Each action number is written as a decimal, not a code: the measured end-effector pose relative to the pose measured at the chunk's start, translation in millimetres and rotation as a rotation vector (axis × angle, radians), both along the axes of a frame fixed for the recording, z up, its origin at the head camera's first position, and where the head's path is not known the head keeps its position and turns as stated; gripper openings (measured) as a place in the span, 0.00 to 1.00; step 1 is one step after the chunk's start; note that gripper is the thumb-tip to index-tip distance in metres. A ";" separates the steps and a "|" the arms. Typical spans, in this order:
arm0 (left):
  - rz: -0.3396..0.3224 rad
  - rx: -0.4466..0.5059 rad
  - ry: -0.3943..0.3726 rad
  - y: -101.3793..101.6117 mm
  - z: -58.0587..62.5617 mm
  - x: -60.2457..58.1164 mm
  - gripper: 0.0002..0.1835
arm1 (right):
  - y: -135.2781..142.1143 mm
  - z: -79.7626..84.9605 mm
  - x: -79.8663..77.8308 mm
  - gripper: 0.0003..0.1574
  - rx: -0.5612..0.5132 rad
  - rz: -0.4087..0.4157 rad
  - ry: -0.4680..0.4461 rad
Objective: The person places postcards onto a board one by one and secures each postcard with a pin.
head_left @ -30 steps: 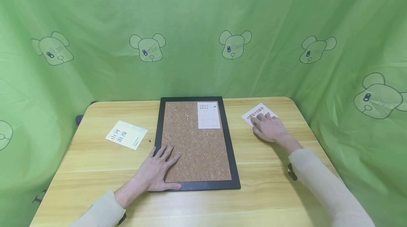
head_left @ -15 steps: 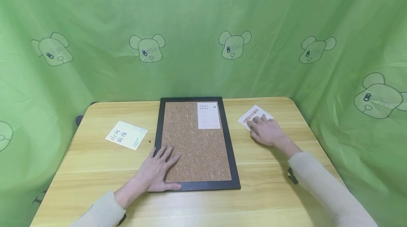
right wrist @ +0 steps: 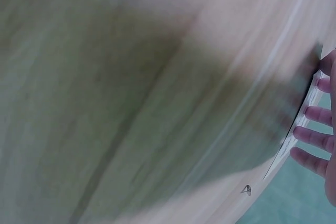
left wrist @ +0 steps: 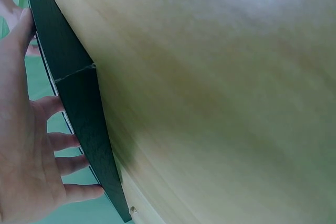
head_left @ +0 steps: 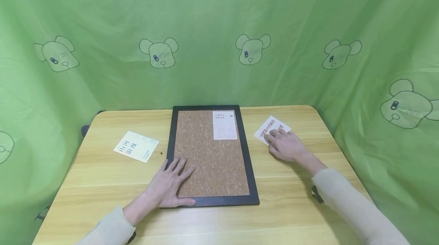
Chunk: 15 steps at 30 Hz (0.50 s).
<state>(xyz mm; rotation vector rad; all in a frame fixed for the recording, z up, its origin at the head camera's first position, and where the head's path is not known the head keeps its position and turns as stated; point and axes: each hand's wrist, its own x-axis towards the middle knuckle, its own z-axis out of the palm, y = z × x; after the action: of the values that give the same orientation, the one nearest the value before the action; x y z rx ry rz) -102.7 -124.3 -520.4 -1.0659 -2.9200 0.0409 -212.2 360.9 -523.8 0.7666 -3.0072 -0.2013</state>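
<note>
My left hand point(head_left: 171, 184) lies spread over the lower left corner of a black-framed cork board point(head_left: 212, 168), thumb along the bottom edge of the frame. The left wrist view shows the fingers extended over the side of the frame point(left wrist: 79, 87). At the board's upper right is a white card point(head_left: 225, 125) with a small dark spot near its top corner. To the right of the board, my right hand point(head_left: 285, 145) touches a white card with red characters point(head_left: 269, 127) with its fingertips. In the right wrist view its fingers point(right wrist: 315, 136) are fairly straight on the card.
A pale card with blue characters point(head_left: 136, 146) lies left of the board. Near it on the wooden table point(head_left: 103, 184) is a tiny brown object point(head_left: 161, 153), too small to identify. A green curtain point(head_left: 205, 81) with bear-head prints hangs behind and at both sides.
My right hand has slid the red-lettered card a little left and nearer along the table, and the card has turned slightly. My left hand and the board have stayed put.
</note>
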 end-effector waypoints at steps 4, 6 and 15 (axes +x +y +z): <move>-0.001 0.004 -0.001 -0.2 -0.2 0.1 0.59 | -1.1 -0.4 3.9 0.31 0.002 0.027 0.006; 0.000 0.006 -0.003 -0.2 -0.3 0.1 0.59 | -1.2 -0.4 5.8 0.32 0.004 0.040 0.006; 0.002 0.003 -0.006 0.1 -0.5 0.4 0.59 | -1.7 -0.3 13.5 0.32 -0.001 0.091 0.017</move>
<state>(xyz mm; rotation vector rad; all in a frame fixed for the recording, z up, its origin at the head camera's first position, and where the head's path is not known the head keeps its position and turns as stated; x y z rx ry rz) -102.2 -124.2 -520.9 -1.0648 -2.9254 0.0343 -198.7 359.2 -524.1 0.8944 -2.9479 -0.2031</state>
